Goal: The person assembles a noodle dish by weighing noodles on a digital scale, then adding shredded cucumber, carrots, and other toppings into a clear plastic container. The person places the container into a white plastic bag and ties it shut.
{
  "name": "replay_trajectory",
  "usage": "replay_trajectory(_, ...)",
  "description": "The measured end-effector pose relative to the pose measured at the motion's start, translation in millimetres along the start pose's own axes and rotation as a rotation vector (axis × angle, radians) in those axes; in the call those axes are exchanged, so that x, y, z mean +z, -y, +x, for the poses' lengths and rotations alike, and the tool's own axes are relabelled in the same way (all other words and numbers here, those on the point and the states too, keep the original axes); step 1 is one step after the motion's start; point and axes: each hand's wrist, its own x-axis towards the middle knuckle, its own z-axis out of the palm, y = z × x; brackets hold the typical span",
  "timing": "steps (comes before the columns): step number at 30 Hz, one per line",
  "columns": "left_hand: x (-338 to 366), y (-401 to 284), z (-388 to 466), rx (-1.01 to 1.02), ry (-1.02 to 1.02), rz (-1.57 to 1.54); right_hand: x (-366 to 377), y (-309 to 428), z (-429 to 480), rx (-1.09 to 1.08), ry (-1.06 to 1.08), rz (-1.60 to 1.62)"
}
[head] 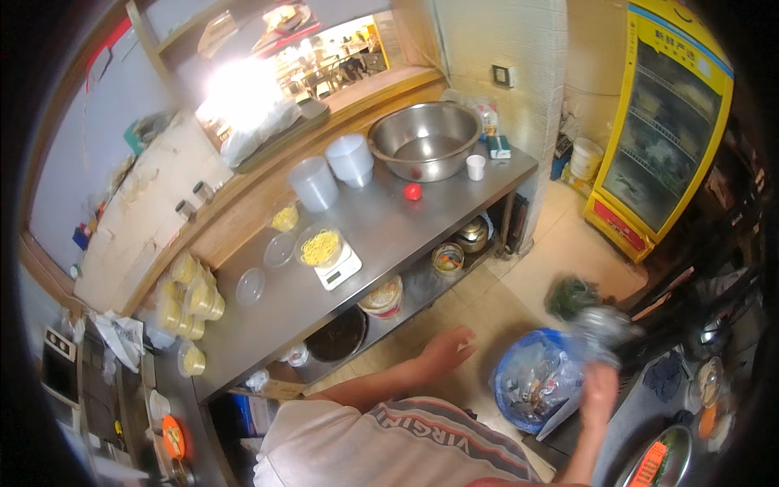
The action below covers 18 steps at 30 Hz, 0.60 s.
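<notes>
My left hand (pixel 449 352) hangs over the tiled floor in front of the steel table, its fingers apart and nothing in them. At the right, my right hand (pixel 599 386) is blurred, held up beside a blurred metallic or clear object (pixel 602 332); whether the fingers grip it cannot be told. Just left of that hand stands a blue waste bin (pixel 500 380) lined with a clear bag of rubbish. A kitchen scale (pixel 336 275) on the table bears a clear tub of yellow noodles (pixel 320 247).
On the steel table (pixel 389 234) stand a large steel basin (pixel 426 141), stacked plastic tubs (pixel 313 182), a red ball-like object (pixel 412 192) and filled noodle tubs (pixel 198 298). A yellow display fridge (pixel 663 128) is at upper right. A metal bowl (pixel 681 453) with an orange grater (pixel 650 467) is at lower right.
</notes>
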Motion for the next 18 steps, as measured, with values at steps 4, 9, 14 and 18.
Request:
replay_trajectory(4, -33, 14, 5, 0.349, -0.371, 0.258, 77, 95, 80, -0.400, 0.130, 0.200)
replay_trajectory(9, -115, 34, -28, 0.170, -0.507, 0.243, 108, 194, 158, -0.668, 0.090, 0.330)
replay_trajectory(14, -174, 62, -70, 0.036, -0.484, 0.137, 145, 267, 200, -0.852, 0.081, 0.403)
replay_trajectory(18, -214, 106, -103, -0.108, -0.413, 0.150, 175, 337, 226, -0.952, 0.089, 0.447)
